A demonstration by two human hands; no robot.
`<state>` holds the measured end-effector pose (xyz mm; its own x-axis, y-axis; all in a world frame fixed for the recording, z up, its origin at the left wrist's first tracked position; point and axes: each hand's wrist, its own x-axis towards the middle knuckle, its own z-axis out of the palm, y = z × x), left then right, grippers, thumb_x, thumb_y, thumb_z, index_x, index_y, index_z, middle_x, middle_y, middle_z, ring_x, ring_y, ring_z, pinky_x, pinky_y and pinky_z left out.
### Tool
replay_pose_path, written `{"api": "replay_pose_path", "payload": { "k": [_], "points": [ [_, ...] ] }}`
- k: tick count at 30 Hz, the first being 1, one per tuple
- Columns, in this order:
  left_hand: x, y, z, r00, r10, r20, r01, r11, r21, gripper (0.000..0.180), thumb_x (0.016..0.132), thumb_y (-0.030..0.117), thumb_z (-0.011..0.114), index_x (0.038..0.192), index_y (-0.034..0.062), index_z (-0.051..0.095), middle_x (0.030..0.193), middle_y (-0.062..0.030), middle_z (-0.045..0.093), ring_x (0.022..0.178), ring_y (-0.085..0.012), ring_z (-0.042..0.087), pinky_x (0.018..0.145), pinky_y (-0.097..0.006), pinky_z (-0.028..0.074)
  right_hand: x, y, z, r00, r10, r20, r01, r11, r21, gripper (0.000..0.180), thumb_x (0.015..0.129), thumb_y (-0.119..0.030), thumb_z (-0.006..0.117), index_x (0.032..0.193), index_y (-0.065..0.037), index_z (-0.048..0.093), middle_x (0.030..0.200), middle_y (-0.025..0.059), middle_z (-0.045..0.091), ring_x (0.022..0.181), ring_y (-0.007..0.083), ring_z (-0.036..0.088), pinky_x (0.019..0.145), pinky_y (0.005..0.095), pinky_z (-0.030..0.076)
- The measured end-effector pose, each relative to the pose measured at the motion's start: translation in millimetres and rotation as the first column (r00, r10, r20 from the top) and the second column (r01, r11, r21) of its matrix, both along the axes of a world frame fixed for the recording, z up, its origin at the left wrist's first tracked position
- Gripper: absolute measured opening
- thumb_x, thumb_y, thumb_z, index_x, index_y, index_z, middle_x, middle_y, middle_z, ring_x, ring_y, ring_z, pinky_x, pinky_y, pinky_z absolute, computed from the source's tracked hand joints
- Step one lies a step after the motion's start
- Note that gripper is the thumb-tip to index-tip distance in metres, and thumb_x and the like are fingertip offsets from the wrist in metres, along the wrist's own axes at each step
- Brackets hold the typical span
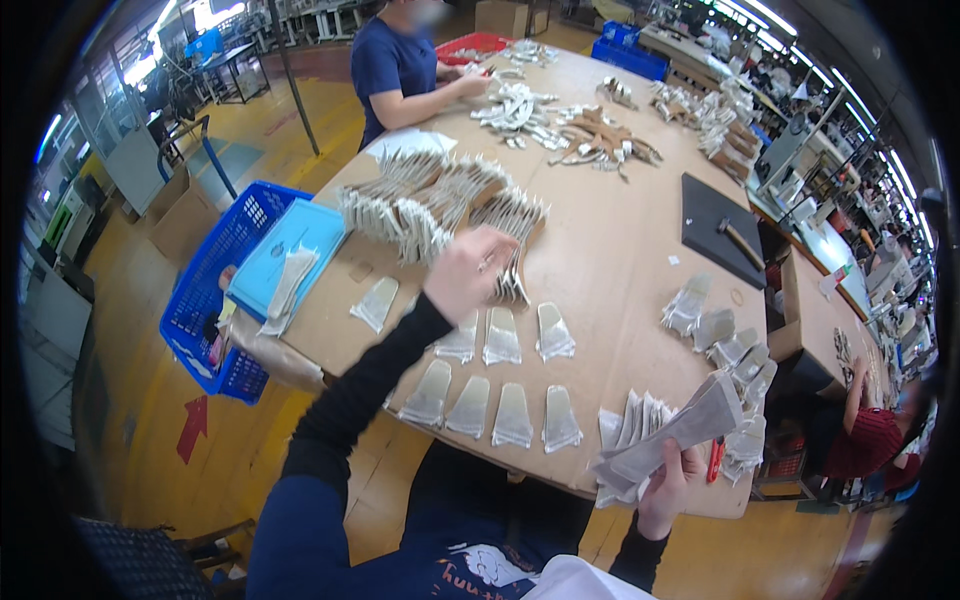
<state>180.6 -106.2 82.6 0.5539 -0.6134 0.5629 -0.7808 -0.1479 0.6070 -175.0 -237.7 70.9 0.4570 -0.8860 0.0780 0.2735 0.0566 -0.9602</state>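
My right hand (667, 492), at the front right of the table, is closed on a sheaf of pale grey-white fabric pieces (690, 420). Beside it lie several similar white pieces (632, 418) and a red-handled tool (715, 460). Over the table's middle, my left hand (468, 272) is bent with its fingers curled, right by a large pile of white-and-tan pieces (430, 200). What its fingers hold, if anything, is hidden. Below it, translucent tapered pieces are laid out in two rows, a front row (512, 415) and a back row (503, 335).
More tapered pieces (735, 350) lie along the right edge, near a black mat (705, 225) with a hammer (742, 243). At left stands a blue basket (190, 290) with a light-blue tray (285, 262). A co-worker (400, 80) handles pieces at the far side, near tan strips (600, 138).
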Motion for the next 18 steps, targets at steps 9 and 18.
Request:
{"api": "replay_pose_path", "payload": {
  "k": [9,18],
  "points": [
    [192.0,-31.2,-58.8,0.953,0.234,0.193,-0.283,0.914,0.290,0.022,0.084,0.007,0.056,0.102,0.0075,0.071,0.096,-0.0146,0.065,0.093,-0.0329,0.062,0.085,-0.041,0.049,53.1,-10.9,53.5,0.964,0.255,-0.080,-0.260,0.964,-0.061,0.015,0.090,-0.004,0.059,0.094,0.008,0.066,0.083,0.0089,0.069,0.065,0.0063,0.056,0.056,0.0209,0.040],
    [190.4,-46.5,-69.7,0.835,0.225,0.502,-0.443,0.816,0.371,0.005,0.079,0.009,0.059,0.076,0.0070,0.062,0.095,-0.0102,0.058,0.097,-0.0279,0.060,0.080,-0.039,0.053,165.7,-30.0,70.7,0.765,0.538,-0.354,-0.589,0.806,-0.048,0.021,0.093,-0.016,0.055,0.101,-0.002,0.067,0.087,0.0022,0.069,0.054,-0.0017,0.044,0.043,0.0168,0.028]
  ]
}}
